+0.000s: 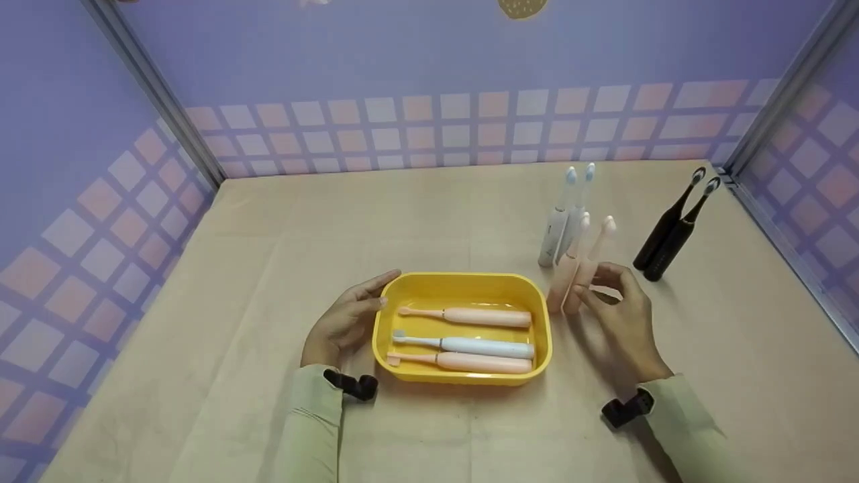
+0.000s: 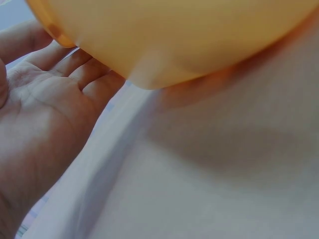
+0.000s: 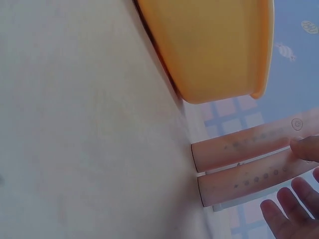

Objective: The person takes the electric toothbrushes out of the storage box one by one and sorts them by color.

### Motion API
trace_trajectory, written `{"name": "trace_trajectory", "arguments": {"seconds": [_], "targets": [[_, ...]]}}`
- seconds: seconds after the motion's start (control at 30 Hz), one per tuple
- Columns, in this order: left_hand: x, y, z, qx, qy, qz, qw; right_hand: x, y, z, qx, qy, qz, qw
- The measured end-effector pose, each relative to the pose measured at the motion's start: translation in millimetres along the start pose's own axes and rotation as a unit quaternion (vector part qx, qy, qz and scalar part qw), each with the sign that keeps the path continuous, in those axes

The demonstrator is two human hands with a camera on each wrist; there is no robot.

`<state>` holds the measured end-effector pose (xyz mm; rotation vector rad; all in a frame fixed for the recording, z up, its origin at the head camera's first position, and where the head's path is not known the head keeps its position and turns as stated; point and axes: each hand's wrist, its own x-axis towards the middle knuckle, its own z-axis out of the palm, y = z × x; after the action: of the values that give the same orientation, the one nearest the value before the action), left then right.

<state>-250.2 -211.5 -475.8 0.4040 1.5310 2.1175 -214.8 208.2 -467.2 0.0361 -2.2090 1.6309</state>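
We saw the right hand (image 1: 624,322) with its thumb and index finger narrowed on the lower body of a pale pink, slim electric toothbrush (image 1: 582,276); its other fingers were spread loosely, clear of it. The toothbrush stood upright on the beige, cloth-covered counter (image 1: 322,228), just right of a matching pale pink toothbrush (image 1: 565,275), with two white electric toothbrushes (image 1: 553,231) upright behind the pair. To the right stood two black electric toothbrushes (image 1: 671,247). The left hand (image 1: 345,318) held the left end of a yellow, rounded plastic box (image 1: 463,380), thumb at the rim and fingers against the outer wall. Inside lay two pink toothbrushes (image 1: 486,317) and, between them, a white one (image 1: 486,347).

From the head view we could not make out most of the left fingers, hidden by the box, which the left wrist view cut off at the top. In the right wrist view, the frame edge cropped the right hand and the toothbrush heads, and we could barely see white behind the nearer pink body.
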Motion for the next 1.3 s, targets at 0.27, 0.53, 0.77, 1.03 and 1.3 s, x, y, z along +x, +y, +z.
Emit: {"name": "trace_trajectory", "arguments": {"seconds": [0.27, 0.53, 0.77, 1.03, 1.3], "targets": [[0.9, -0.2, 1.4, -0.020, 0.007, -0.006, 0.9998, 1.1, -6, -2, 0.001, 0.034, -0.020, 0.9992], [1.1, -0.8, 1.1, -0.018, 0.006, -0.001, 0.9998, 0.3, -15, -3, 0.024, 0.070, -0.050, 0.9960], [1.5, -1.4, 0.3, -0.016, 0.002, 0.002, 0.9999, -2.3, -23, -3, 0.021, 0.089, -0.082, 0.9924], [0.3, 0.5, -0.1, 0.006, -0.005, 0.005, 1.0000, -6.7, -33, 1, 0.033, 0.088, -0.112, 0.9893], [1.1, -2.2, -2.2, 0.007, -0.008, 0.010, 0.9999, -9.8, -40, 6, 0.036, 0.065, -0.111, 0.9910]]}}
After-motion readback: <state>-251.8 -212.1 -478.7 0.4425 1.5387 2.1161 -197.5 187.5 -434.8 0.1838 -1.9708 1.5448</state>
